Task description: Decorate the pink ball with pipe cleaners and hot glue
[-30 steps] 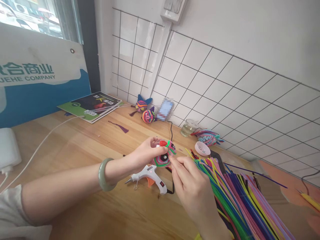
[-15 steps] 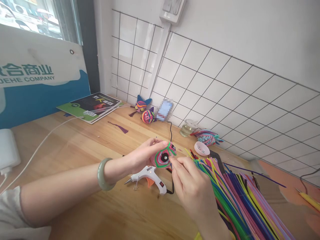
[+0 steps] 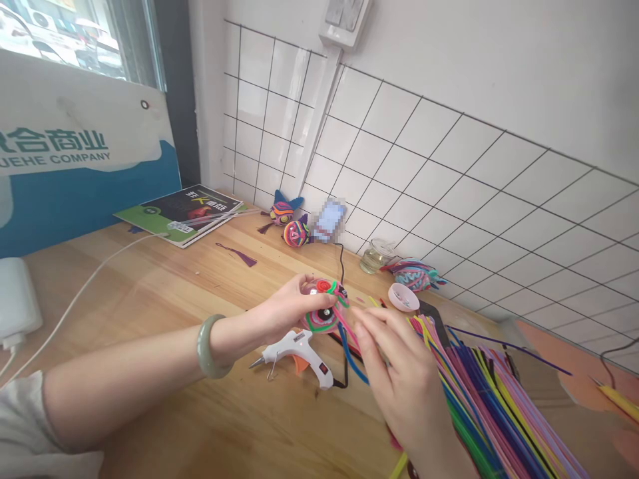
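My left hand (image 3: 287,307) grips a round ornament (image 3: 319,324) coiled with pink, green and white pipe cleaner, with black eyes and a red spiral on it. From the ornament a pink pipe cleaner (image 3: 343,320) runs to my right hand (image 3: 399,359), whose thumb and fingers pinch it. A blue pipe cleaner (image 3: 352,359) hangs below, between the ornament and that hand. Under my hands a white hot glue gun (image 3: 299,349) lies on the wooden table (image 3: 200,426), its nozzle toward the left.
Bundled pipe cleaners (image 3: 499,399) of many colours lie at the right. Behind are a pink dish (image 3: 403,297), a glass jar (image 3: 375,256), a finished-looking striped ornament (image 3: 414,274), two more ornaments (image 3: 295,233) and a blurred phone (image 3: 329,219). A purple tassel (image 3: 239,255) and booklets (image 3: 190,209) lie left.
My right hand has moved a little right, away from the ornament, drawing out the pink pipe cleaner. The ornament has turned, showing the red spiral, and the blue pipe cleaner has come into view.
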Motion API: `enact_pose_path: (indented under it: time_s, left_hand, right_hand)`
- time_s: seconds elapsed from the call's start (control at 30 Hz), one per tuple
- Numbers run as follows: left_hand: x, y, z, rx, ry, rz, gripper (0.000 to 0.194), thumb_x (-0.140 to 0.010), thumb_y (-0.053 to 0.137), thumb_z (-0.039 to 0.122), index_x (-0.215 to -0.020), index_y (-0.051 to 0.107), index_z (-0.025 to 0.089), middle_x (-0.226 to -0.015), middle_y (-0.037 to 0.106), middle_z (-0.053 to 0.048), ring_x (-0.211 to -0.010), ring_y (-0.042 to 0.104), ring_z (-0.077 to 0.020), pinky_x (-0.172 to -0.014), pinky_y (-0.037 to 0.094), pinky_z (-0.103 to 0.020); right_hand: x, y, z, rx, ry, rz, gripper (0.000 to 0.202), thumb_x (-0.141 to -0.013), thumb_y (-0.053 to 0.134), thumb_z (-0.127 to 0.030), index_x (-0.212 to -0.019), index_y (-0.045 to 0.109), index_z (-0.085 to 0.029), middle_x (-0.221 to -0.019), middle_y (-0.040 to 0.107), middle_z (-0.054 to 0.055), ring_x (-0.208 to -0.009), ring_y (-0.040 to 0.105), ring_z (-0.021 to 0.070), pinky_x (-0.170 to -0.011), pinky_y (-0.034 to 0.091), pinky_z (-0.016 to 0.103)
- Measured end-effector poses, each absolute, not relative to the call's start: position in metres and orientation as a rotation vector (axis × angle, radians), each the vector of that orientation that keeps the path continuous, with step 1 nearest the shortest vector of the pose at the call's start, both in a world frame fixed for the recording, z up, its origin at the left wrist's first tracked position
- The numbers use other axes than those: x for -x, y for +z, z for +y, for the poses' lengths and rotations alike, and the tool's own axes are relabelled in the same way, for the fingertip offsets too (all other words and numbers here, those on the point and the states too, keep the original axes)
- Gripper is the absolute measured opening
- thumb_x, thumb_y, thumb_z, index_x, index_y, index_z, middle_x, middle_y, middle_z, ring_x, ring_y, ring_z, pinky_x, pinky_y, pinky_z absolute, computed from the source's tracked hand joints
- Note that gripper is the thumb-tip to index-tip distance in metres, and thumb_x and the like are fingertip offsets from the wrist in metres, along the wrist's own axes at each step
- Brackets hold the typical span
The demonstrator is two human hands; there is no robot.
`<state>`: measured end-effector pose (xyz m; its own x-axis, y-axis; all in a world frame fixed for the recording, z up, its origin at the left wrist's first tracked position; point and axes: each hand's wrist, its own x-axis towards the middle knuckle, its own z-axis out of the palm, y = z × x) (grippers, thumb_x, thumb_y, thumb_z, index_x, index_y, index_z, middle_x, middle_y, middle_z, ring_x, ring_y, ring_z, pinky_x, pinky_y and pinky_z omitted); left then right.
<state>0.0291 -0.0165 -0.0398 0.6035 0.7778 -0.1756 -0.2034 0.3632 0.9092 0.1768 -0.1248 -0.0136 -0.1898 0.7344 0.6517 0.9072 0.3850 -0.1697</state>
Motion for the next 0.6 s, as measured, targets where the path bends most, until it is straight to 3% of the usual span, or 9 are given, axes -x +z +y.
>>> enact_pose_path:
  time_s: [0.13, 0.37, 0.6]
  left_hand:
    - [-0.028, -0.045, -0.009, -1.01, 0.73, 0.664, 0.047, -0.071, 0.073, 0.036, -0.105, 0.047, 0.016, -0.111, 0.063, -0.013, -0.093, 0.065, -0.0264, -0.066, 0.054, -0.035]
    - [-0.023, -0.048, 0.009, -0.976, 0.854, 0.683, 0.047, -0.071, 0.073, 0.042, -0.104, 0.052, 0.016, -0.106, 0.066, -0.01, -0.084, 0.066, -0.0208, -0.07, 0.053, -0.034]
    - [-0.019, -0.049, 0.02, -0.942, 0.921, 0.579, 0.041, -0.071, 0.072, 0.042, -0.1, 0.058, 0.016, -0.103, 0.066, -0.008, -0.084, 0.065, -0.0191, -0.072, 0.053, -0.033]
  right_hand:
    - [-0.18, -0.008, -0.133, 1.324, -0.429, -1.886, 0.032, -0.088, 0.049, -0.004, -0.116, 0.058, -0.018, -0.102, 0.065, 0.008, -0.096, 0.061, 0.0181, -0.087, 0.046, 0.032]
    - [-0.16, -0.012, -0.139, 1.246, -0.282, -1.938, 0.024, -0.084, 0.047, 0.0, -0.096, 0.058, -0.018, -0.077, 0.062, 0.003, -0.071, 0.059, 0.0135, -0.064, 0.047, 0.026]
    - [-0.154, -0.021, -0.128, 1.263, -0.009, -2.123, 0.026, -0.088, 0.041, -0.002, -0.098, 0.059, -0.019, -0.095, 0.067, 0.005, -0.089, 0.063, 0.0152, -0.078, 0.05, 0.026]
